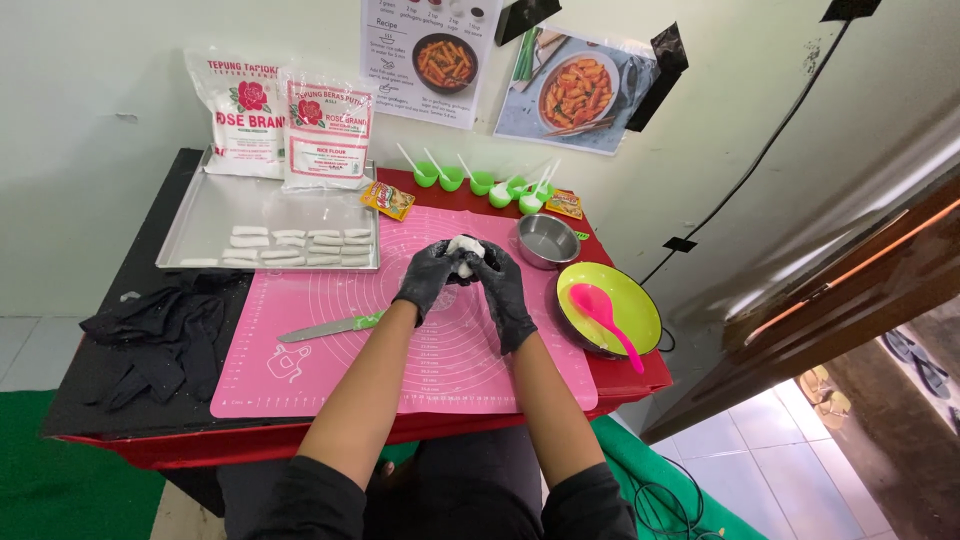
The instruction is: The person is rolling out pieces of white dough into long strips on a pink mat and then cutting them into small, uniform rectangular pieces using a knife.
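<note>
Both forearms rise from the bottom edge, bare below dark sleeves, and converge over the middle of the pink silicone mat [450, 360]. The left hand [428, 278] wears a black glove; its wrist bends inward and its fingers curl around the near left side of a white dough lump [465, 250]. The right hand [503, 290], gloved the same way, lies along a steeper diagonal, with its back toward the camera and its fingers wrapped over the lump's right side. Both hands are pressed together around the dough, cupping it between them just above the mat. Only the top of the lump shows between the fingertips, so its shape looks rounded and its long axis cannot be told.

On the mat to the left lies a green-handled knife [330, 327], its long axis roughly left to right, blade toward the left. Left of the mat, a heap of black gloves [160, 335] sits on the dark part of the table [640, 385]. To the right, a lime green bowl [640, 300] holds a pink spoon [600, 310], handle pointing to the near right. Just beyond it stands a small steel bowl [547, 240].

Farther back, a metal tray [200, 215] carries rows of short white dough sticks [290, 248], each lying left to right. Two flour bags [285, 125] lean against the wall behind the tray, and a row of small green cups [470, 182] with white spoons runs along the table's far edge.
</note>
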